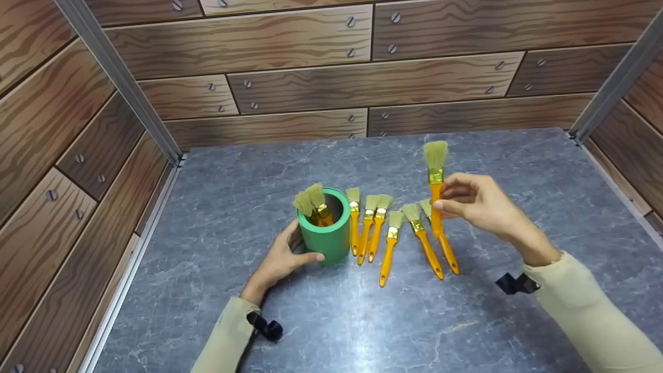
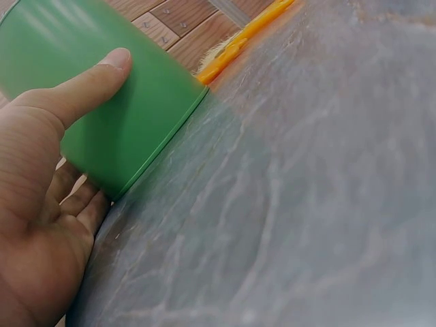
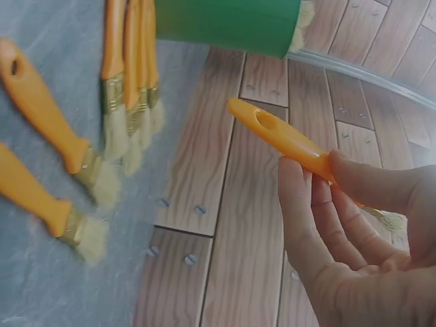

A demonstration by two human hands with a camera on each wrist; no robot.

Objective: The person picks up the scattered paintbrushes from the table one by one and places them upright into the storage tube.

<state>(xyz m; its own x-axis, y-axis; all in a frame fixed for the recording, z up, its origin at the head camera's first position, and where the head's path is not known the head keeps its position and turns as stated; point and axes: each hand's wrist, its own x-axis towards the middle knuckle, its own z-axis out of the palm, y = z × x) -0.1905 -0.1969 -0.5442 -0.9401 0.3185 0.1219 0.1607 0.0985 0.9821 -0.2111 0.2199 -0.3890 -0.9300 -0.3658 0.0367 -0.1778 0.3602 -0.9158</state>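
Observation:
A green cylindrical cup stands upright on the table, and my left hand grips its left side. In the left wrist view the thumb lies along the cup wall, with the other fingers lower down and partly hidden. Paintbrushes stand in the cup, bristles up; their lower handles are out of sight. To the right, my right hand pinches an orange-handled paintbrush between thumb and fingers, bristles up, raised over the table. The right wrist view shows the handle end of this brush with its hanging hole.
Several more paintbrushes lie on the grey marbled table between the cup and my right hand, bristles toward the back. One lies partly behind the held brush. Wood-patterned panels wall the back and sides.

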